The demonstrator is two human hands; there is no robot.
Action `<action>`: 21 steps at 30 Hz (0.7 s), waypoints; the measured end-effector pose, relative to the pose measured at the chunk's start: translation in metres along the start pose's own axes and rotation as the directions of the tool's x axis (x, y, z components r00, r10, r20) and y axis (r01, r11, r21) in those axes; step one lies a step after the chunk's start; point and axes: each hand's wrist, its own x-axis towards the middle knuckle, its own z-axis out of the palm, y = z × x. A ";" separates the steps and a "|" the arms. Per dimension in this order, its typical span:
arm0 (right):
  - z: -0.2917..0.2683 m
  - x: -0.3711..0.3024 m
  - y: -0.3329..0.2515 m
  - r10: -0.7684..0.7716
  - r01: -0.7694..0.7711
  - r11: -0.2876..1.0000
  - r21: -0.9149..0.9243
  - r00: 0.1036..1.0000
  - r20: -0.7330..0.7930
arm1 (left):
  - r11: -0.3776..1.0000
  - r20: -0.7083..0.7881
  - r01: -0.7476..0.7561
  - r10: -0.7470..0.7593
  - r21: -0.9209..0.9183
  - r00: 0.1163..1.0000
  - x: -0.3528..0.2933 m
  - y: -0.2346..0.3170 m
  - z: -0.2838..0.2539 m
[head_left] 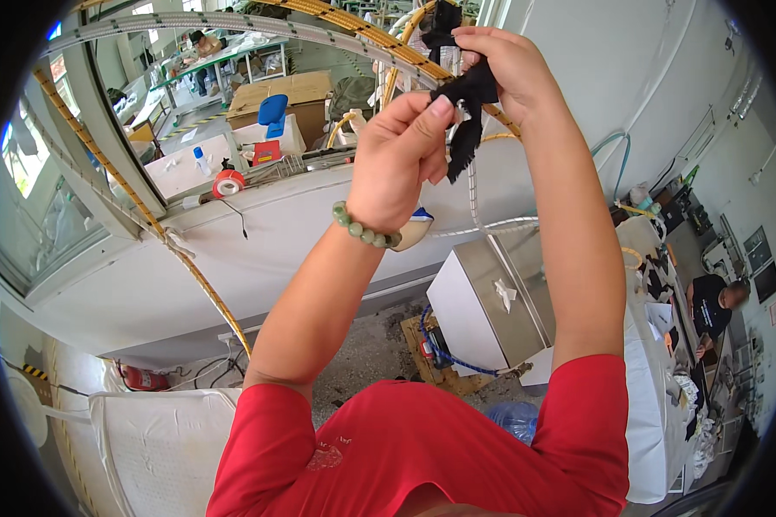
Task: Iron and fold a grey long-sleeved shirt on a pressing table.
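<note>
my left hand (pixel 397 164) pinches black fabric scrap (pixel 467 108) | my right hand (pixel 504 65) grips its top, both raised overhead near yellow cable (pixel 379 39) | small shiny bit at thumb (can't identify) | risk: loose pinch, scrap slips and drops to floor

The scene is viewed from one head-worn fisheye camera. Raised hands are seen close, toward 12 o'clock.

Matt black cloth strip (pixel 467 103) (frayed edges), brushed metal box (pixel 483 302) below.
</note>
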 end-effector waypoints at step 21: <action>0.023 0.056 -0.004 -0.307 0.242 0.919 -0.310 0.934 -0.183 | 0.845 -0.123 -0.211 0.308 0.492 0.943 -0.025 -0.019 0.005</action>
